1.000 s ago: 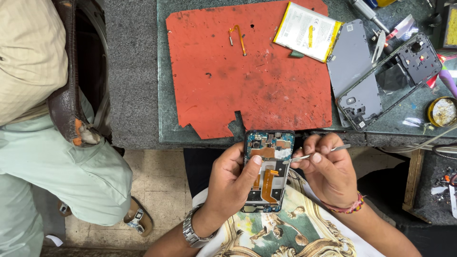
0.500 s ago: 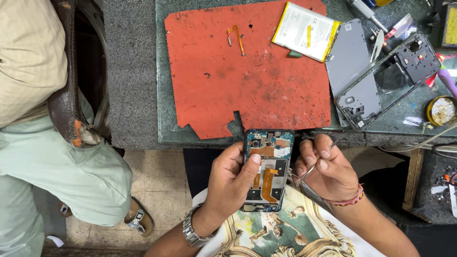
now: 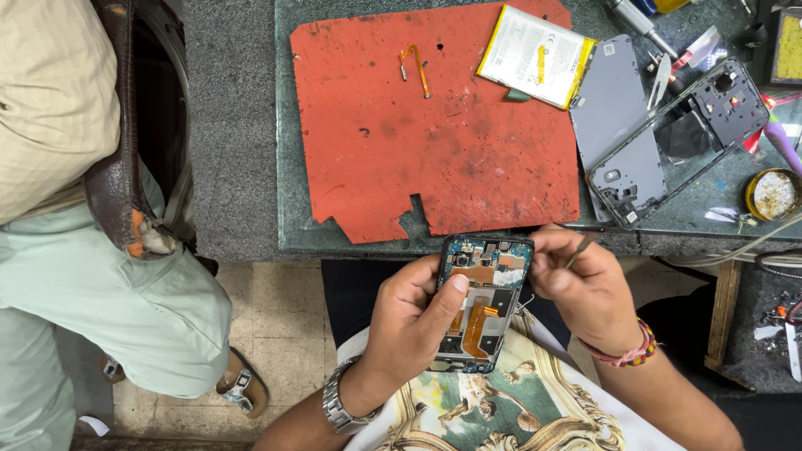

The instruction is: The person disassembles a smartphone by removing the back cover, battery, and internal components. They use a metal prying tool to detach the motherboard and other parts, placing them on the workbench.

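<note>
Left hand (image 3: 409,321) clamped around opened phone (image 3: 480,301); right hand (image 3: 585,284) pinching thin metal tool (image 3: 580,249) just beside it.

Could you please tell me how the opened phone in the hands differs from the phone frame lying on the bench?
The phone is held in the left hand, nearly upright in view; the frame lies slanted on the bench. The phone shows orange flex cables and boards; the frame looks mostly stripped, dark and hollow. Both are opened, with no back cover.
</note>
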`<action>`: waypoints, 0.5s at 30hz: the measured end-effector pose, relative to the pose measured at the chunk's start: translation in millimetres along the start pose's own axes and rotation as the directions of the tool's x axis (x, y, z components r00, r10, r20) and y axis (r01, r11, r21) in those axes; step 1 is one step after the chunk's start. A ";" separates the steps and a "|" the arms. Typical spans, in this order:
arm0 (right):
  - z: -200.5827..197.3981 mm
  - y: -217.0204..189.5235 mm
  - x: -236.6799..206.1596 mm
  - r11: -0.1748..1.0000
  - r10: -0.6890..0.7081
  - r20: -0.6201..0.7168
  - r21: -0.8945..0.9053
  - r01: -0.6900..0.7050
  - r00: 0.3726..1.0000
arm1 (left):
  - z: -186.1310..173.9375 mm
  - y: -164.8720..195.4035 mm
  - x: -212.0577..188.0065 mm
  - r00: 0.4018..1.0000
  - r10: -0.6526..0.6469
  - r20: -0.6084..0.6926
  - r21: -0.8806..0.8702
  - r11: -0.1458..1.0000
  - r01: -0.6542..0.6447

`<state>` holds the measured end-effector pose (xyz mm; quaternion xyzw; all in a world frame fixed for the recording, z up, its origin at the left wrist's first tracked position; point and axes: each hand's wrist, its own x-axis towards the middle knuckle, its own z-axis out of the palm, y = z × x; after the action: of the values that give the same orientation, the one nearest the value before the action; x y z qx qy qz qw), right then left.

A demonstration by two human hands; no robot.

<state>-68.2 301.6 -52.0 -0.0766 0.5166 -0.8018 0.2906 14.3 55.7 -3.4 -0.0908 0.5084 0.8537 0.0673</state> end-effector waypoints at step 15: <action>31.8 -26.5 11.5 0.955 -0.052 -0.034 -0.293 0.039 0.998 | 4.7 12.3 -3.2 0.999 0.030 0.020 0.156 0.987 -0.032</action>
<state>-74.4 278.3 -16.4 -0.1138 0.6332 -0.7247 0.2468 14.5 54.0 10.0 -0.0699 0.5745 0.8129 0.0653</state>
